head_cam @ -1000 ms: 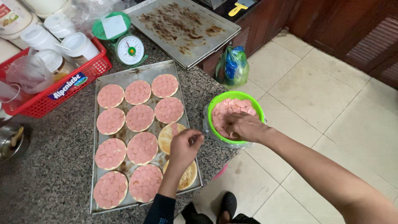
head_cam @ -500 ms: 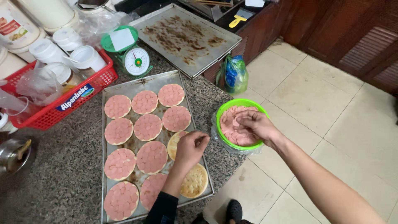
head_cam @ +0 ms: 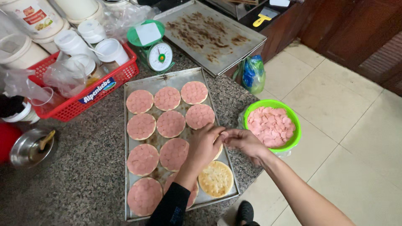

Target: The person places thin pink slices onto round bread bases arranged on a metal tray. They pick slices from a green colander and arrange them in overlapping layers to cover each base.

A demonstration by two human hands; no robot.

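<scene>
granite counter – baking tray (head_cam: 138,83) w/ 9 sausage-topped rounds (head_cam: 167,98), 1 bare round (head_cam: 215,178)

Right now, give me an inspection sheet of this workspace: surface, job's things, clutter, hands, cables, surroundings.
Surface: speckled granite counter, crumb-free where visible.
Job's things: metal baking tray holding round bases, most covered with pink sausage slices; one plain base at the near right corner; green bowl of pink slices beside the tray.
Clutter: red basket of white cups, green kitchen scale, stained empty tray, steel bowl, white tubs at the far left.
Hands: left hand and right hand meet over the tray's right side; whether they hold a slice cannot be told.
Cables: nothing seen.
Surroundings: tiled floor, wooden cabinet doors, a blue-green plastic bag hanging off the counter edge.
</scene>
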